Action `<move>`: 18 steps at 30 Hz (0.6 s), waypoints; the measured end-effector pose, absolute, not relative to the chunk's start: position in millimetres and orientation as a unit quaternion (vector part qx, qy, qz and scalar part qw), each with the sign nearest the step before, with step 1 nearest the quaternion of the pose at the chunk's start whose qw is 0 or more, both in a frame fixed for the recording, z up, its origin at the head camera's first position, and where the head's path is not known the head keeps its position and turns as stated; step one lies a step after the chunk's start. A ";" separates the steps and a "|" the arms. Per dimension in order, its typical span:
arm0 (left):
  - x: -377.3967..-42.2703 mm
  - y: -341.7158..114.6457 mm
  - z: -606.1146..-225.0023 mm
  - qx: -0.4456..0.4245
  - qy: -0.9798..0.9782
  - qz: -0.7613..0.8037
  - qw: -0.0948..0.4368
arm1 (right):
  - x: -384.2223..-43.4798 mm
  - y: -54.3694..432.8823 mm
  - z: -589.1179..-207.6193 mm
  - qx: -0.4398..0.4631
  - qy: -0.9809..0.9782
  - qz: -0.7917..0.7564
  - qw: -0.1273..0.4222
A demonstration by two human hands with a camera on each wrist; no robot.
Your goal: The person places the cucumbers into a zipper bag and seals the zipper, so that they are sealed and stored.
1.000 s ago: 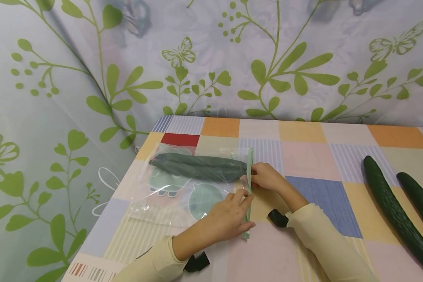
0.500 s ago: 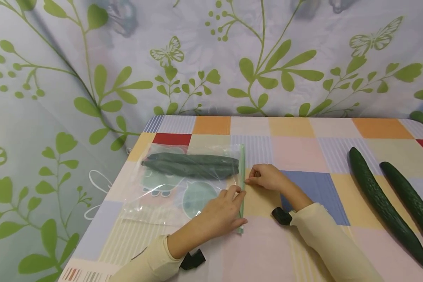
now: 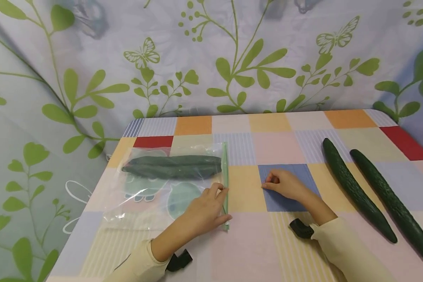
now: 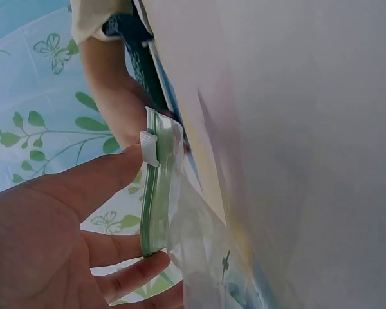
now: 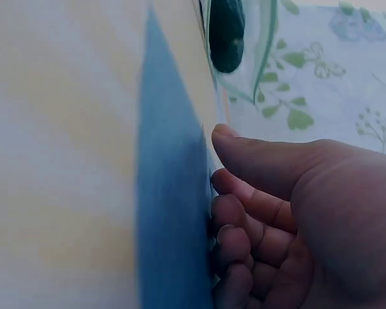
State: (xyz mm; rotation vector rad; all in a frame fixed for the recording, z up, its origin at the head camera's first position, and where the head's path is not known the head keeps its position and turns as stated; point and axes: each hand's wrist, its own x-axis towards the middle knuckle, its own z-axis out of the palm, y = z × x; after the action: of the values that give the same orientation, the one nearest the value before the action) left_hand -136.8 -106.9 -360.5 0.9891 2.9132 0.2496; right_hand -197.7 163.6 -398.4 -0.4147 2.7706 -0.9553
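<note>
- Right, from my end the bagging looks partly done: two bagged cucumbers [image 3: 172,167] lie side by side in the clear zip bag [image 3: 155,196], towards its far edge, with the bag flat on the patchwork cloth [image 3: 243,250].
- On the left, I have the left hand [image 3: 206,209] gripping the bag's mouth along the green strip [image 3: 226,176]; its fingers are bent at the edge, and the left wrist view puts the thumb against the white slider [image 4: 149,148].
- The right hand [image 3: 283,184] sits apart from the bag, over the blue patch [image 3: 282,204]. Its fingers are loosely curled, with only a narrow gap between thumb and index finger in the right wrist view, and I see nothing held. Whether the fingertips touch the cloth, I can't tell.
- Further right, two loose cucumbers [image 3: 359,192] lie slantwise next to each other, outside the bag.
- I'd judge the step in hand as a pause between loads, the left hand steadying the mouth, which looks parted to me from the right wrist view.
- If loading goes on, the next move calls for the right hand to spread and take the nearer loose cucumber, while the left keeps that thin edge lifted.
</note>
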 end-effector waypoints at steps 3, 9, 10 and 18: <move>-136.7 -107.6 -361.6 0.321 0.943 0.079 0.024 | -185.2 177.9 -394.3 -0.120 0.941 -0.306 0.087; -137.5 -107.5 -362.6 0.323 0.942 0.088 0.027 | -156.6 209.2 -386.0 -0.083 0.957 -0.266 0.076; -137.5 -107.3 -362.5 0.323 0.942 0.090 0.028 | -151.6 215.2 -385.5 -0.076 0.960 -0.259 0.070; -137.7 -108.6 -361.6 0.322 0.941 0.100 0.033 | -113.4 255.3 -376.8 0.012 0.982 -0.185 -0.047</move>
State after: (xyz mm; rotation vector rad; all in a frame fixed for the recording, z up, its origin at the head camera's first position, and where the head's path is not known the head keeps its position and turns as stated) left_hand -137.7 -108.6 -361.6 0.9918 2.8946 0.3066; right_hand -113.4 255.3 -376.8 0.0403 3.1797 -0.5984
